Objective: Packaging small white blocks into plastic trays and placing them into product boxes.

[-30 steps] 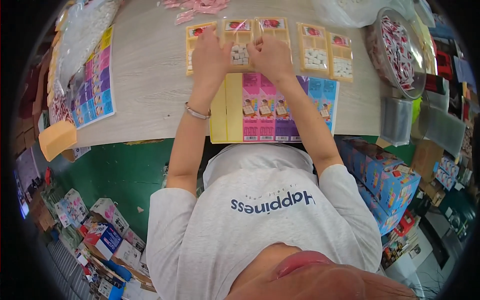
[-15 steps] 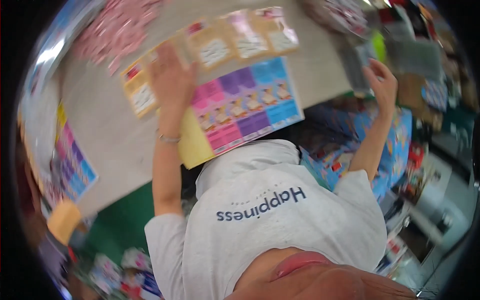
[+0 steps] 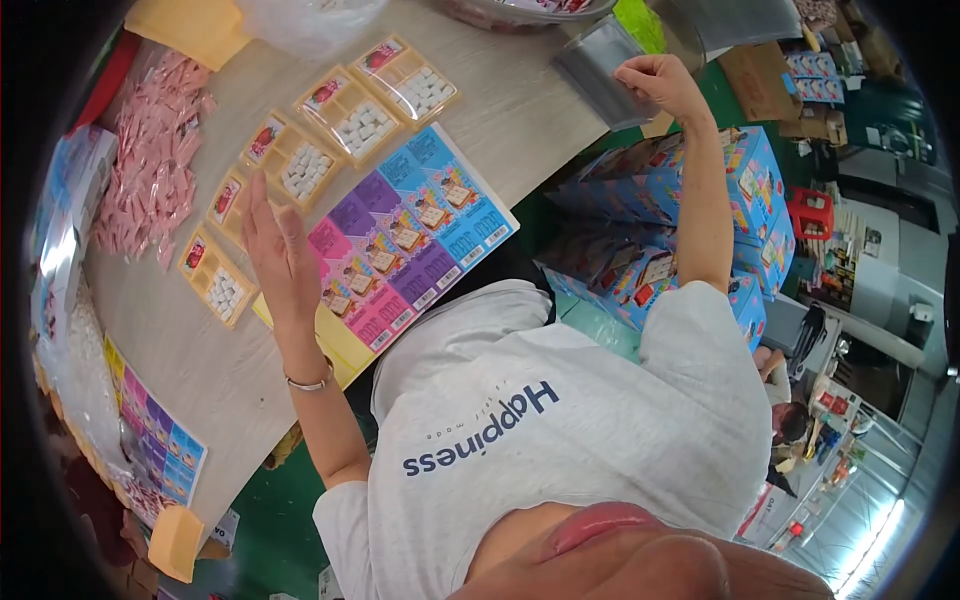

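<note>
Close to the row of trays, my left hand [image 3: 282, 255] is open with its fingers stretched out, partly covering one tray. Yellow trays such as this one [image 3: 402, 80] hold small white pieces and a red packet in separate compartments. My right hand [image 3: 668, 86] is raised at the far right with thumb and fingertips pinched together. It is at a stack of clear grey plastic sleeves [image 3: 590, 75]; whatever lies between the fingertips is too small to tell. Between my hands lies a printed pink, purple and blue sheet [image 3: 385, 225], partly over a yellow sheet [image 3: 338, 345].
Pink wrapped packets [image 3: 155, 160] are heaped at the far left. A bowl [image 3: 520, 12] of packets stands at the far edge. Blue printed boxes [image 3: 750, 180] stack up beyond the table's right edge. Another printed sheet [image 3: 165, 430] lies near the left edge.
The view has turned. My left hand has come off the tray it lay flat over and now is edge-on. My right hand has moved over the plastic sleeves, its fingers now pinched.
</note>
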Action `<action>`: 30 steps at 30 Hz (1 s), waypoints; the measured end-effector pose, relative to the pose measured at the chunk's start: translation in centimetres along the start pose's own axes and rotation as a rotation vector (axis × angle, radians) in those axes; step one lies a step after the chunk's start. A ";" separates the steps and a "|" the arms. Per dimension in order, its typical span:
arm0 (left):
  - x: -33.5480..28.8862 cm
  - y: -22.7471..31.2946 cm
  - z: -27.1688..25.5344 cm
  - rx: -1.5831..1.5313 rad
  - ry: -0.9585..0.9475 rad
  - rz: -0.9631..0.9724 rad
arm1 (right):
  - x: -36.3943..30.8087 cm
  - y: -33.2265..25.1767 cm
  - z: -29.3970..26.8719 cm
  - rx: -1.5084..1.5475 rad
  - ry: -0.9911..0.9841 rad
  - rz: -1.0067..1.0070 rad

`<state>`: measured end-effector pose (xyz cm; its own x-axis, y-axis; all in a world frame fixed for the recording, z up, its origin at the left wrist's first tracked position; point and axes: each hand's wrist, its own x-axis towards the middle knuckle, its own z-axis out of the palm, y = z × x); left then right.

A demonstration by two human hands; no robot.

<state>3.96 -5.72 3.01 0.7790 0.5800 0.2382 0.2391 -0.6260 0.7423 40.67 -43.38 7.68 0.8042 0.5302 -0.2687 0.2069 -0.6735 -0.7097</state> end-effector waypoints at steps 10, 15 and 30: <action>-3.7 7.3 1.7 -0.914 0.056 -0.041 | -9.4 -15.7 13.5 0.405 0.071 -0.383; -3.9 1.6 -5.3 -0.786 0.301 -0.417 | -6.8 -23.7 29.7 0.748 -0.625 -0.253; -3.0 -13.7 -5.6 0.798 0.660 -0.360 | -5.4 -25.6 36.1 -0.055 -0.161 -0.647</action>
<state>-4.88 4.04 -4.30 0.1815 0.8127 0.5537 0.8824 -0.3832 0.2731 10.95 -10.40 3.72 0.4158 0.9036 0.1031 0.6515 -0.2168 -0.7270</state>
